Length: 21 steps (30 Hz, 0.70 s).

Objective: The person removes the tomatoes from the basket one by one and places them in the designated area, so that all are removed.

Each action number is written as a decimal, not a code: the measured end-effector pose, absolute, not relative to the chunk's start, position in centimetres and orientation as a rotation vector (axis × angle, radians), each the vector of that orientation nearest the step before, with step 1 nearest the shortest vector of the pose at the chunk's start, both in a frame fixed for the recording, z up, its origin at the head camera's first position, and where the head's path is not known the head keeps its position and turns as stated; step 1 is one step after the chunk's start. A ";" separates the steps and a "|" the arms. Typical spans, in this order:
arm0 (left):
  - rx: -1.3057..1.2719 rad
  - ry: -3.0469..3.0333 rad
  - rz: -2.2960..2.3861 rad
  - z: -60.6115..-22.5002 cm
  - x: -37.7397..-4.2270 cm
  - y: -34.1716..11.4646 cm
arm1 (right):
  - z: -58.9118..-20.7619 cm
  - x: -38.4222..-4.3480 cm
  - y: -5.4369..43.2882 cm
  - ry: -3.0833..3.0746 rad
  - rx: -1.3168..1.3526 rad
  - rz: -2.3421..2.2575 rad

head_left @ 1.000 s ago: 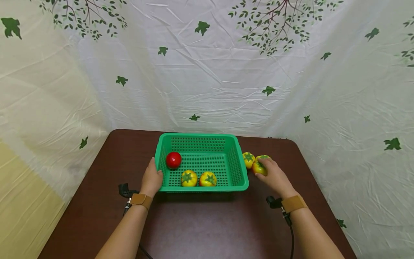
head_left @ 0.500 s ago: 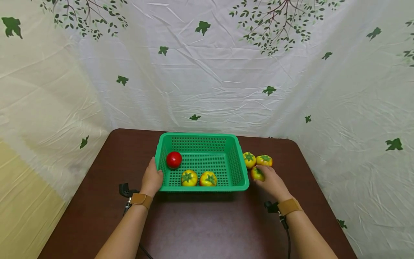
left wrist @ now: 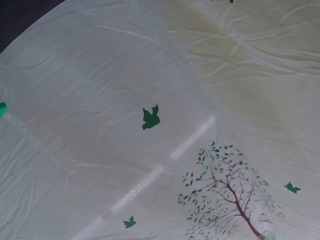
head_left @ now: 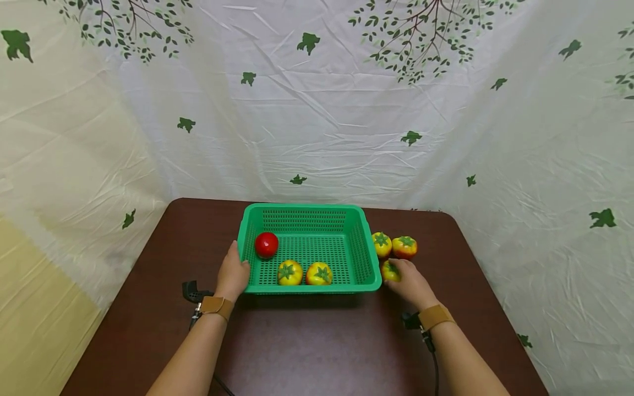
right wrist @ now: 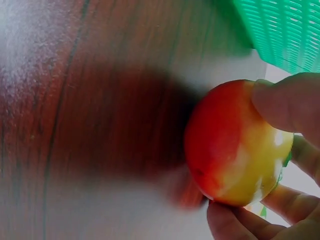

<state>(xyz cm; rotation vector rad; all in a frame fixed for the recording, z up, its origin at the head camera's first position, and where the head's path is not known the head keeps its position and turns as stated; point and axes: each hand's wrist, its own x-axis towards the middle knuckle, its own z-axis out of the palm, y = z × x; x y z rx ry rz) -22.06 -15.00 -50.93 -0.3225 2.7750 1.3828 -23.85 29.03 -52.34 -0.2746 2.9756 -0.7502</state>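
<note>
My right hand (head_left: pixel 410 284) pinches a yellow-and-red tomato (head_left: pixel 390 271) with a green star-shaped top, beside the right front corner of a green plastic basket (head_left: pixel 317 289). In the right wrist view the thumb is on one side of this tomato (right wrist: pixel 235 145) and the fingers are on the other, its red underside showing. My left hand (head_left: pixel 233 273) grips the basket's left side, thumb over the rim. Inside the basket are a round red fruit (head_left: pixel 266 245) and two yellow tomatoes, one (head_left: pixel 289 273) left of the other (head_left: pixel 319 273). The left wrist view misses the hand.
Two more tomatoes, one (head_left: pixel 382 245) close by the basket's right wall and another (head_left: pixel 404 247) next to it, lie on the dark brown table (head_left: pixel 307 346). A white curtain (head_left: pixel 317 137) with leaf prints surrounds the table's back and sides.
My right hand has moved left and towards me, bringing the tomato away from the other two and nearer the basket's front right corner. The left hand and basket stay put.
</note>
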 end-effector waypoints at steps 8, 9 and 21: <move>-0.339 2.772 1.379 -50.7 -21.8 -15.0 | -52.9 -24.1 28.7 2.987 -0.258 -0.764; -0.342 2.773 1.379 -50.7 -21.8 -15.0 | -52.9 -24.1 28.7 2.987 -0.259 -0.768; -0.349 2.764 1.379 -50.7 -21.9 -15.0 | -53.5 -24.5 28.2 2.996 -0.225 -0.798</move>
